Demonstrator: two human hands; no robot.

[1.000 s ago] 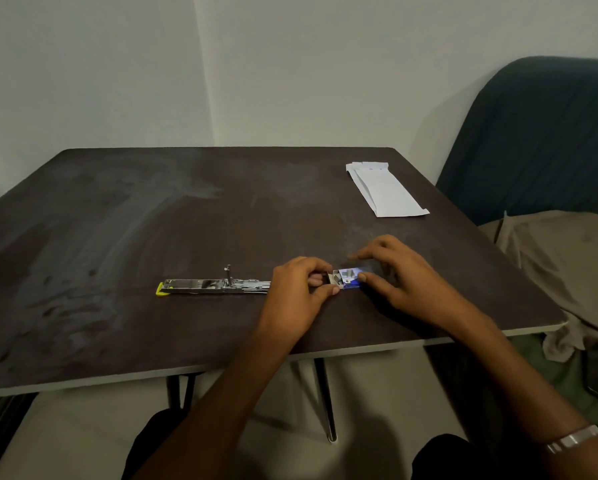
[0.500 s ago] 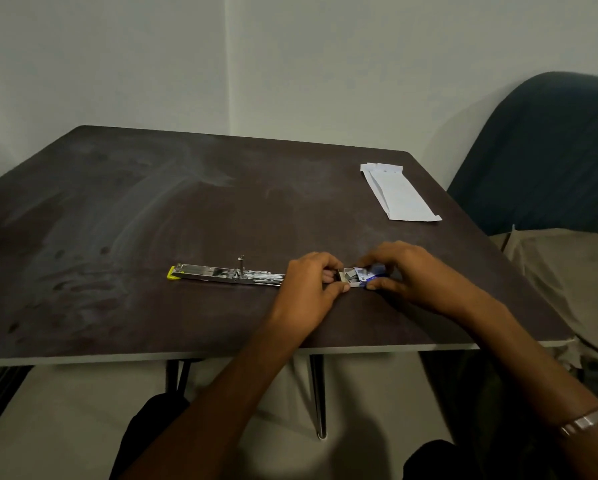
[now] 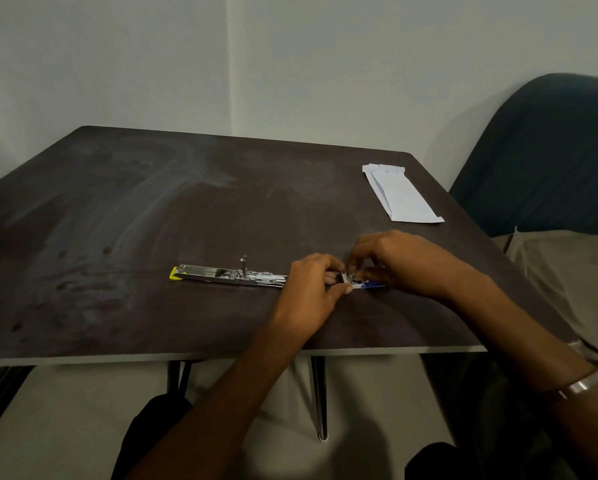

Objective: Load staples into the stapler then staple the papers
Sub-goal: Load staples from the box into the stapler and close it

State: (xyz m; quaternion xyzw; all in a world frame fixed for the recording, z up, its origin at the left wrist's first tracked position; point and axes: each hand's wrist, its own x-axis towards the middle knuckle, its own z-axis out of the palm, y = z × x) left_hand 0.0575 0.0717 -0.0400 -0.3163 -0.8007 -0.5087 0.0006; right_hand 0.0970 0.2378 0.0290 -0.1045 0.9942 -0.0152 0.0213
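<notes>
Left hand and right hand pinch staple box on table | stapler open just left; papers far right | risk: staples spill if box tears.

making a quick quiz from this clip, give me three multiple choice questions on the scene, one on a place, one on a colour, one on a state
1. Where do the papers lie on the table?
A. far right corner
B. near left corner
C. under the stapler

2. What colour is the tip at the stapler's left end?
A. red
B. yellow
C. green

3. How is the stapler now?
A. shut and upright
B. opened out flat
C. clamped on the papers

Answers:
1 A, the white sheets sit by the far right edge, apart from both hands.
2 B, a yellow tip shows at the left end.
3 B, it lies stretched flat on the table, while the left hand and right hand work on a small staple box at its right end.
</notes>
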